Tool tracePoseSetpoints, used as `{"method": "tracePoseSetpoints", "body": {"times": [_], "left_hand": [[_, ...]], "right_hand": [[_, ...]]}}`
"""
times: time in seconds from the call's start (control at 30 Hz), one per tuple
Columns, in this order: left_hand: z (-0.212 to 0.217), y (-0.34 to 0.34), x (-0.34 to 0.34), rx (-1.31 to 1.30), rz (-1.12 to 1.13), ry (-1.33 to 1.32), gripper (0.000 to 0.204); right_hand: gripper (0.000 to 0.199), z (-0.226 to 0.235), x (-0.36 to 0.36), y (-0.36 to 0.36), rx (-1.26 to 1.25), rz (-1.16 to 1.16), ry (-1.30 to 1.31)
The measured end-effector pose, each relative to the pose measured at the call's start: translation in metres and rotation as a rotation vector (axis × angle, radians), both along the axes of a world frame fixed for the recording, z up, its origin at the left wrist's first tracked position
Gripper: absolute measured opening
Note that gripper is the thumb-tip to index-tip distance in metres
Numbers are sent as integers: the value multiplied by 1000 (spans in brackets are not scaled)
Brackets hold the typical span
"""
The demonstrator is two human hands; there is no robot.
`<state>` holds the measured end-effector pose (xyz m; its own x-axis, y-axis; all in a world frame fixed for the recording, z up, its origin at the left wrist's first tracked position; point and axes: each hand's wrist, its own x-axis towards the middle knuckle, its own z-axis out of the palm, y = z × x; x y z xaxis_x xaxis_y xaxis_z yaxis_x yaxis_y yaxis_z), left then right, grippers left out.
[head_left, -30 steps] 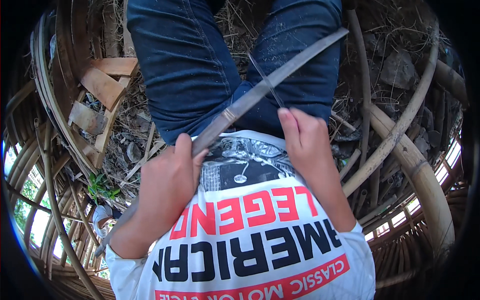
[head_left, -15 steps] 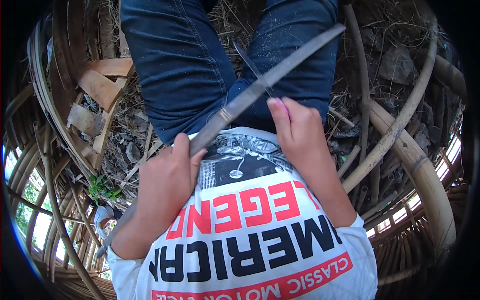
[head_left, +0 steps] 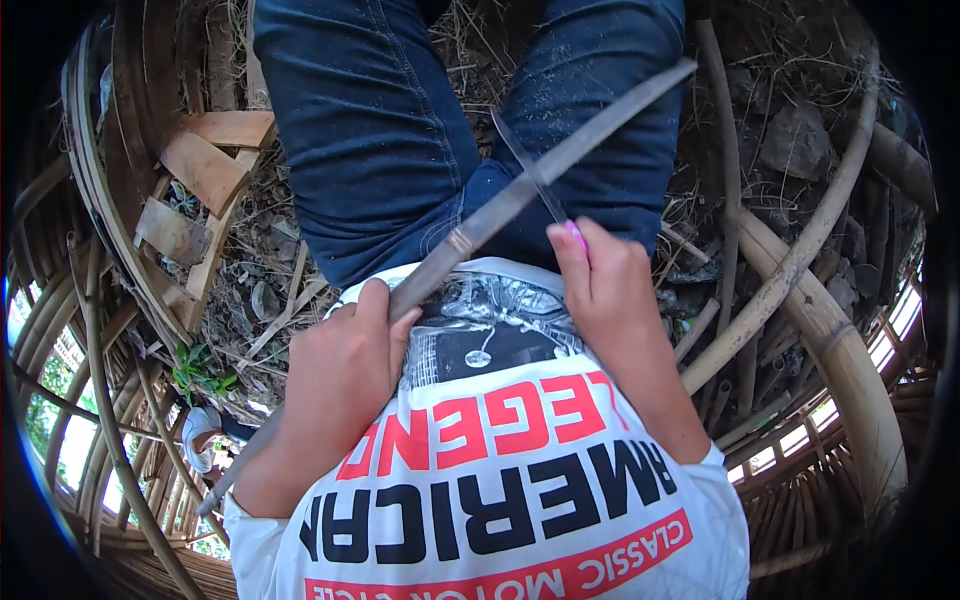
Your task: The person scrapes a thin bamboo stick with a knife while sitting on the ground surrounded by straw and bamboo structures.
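While the left hand (head_left: 342,355) is gripping a long, narrow, grey tool with a banded shaft (head_left: 500,208), its fingers curled round it, the right hand (head_left: 610,275) is clasping a slim metal knife with a pink handle (head_left: 513,140), fingers bunched tightly. Beyond the left fingers, the tool is slanting rightward; just ahead of the right fingers, the knife's blade is crossing it over dark blue trousers (head_left: 370,150).

long strip (head_left: 500,207): matt, wood-like | knife blade (head_left: 514,143): smooth metal | knife handle (head_left: 576,235): plastic-looking | trousers (head_left: 370,150): matt cloth
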<state>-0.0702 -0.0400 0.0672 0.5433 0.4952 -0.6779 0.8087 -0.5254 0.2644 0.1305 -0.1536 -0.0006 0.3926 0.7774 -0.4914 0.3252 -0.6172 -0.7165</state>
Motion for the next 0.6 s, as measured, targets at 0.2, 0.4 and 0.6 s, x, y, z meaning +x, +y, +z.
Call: {"method": "tracePoseSetpoints", "body": {"times": [0.2,0.4,0.6], "left_hand": [[-1,3,-1,13,1,45,30],[1,2,6,-37,34,11,27],[0,3,0,-12,-20,17,27]], "right_hand": [[38,-5,-2,7,26,49,-60],[36,-2,5,18,-13,39,7],[38,3,0,-9,6,6,35]]}}
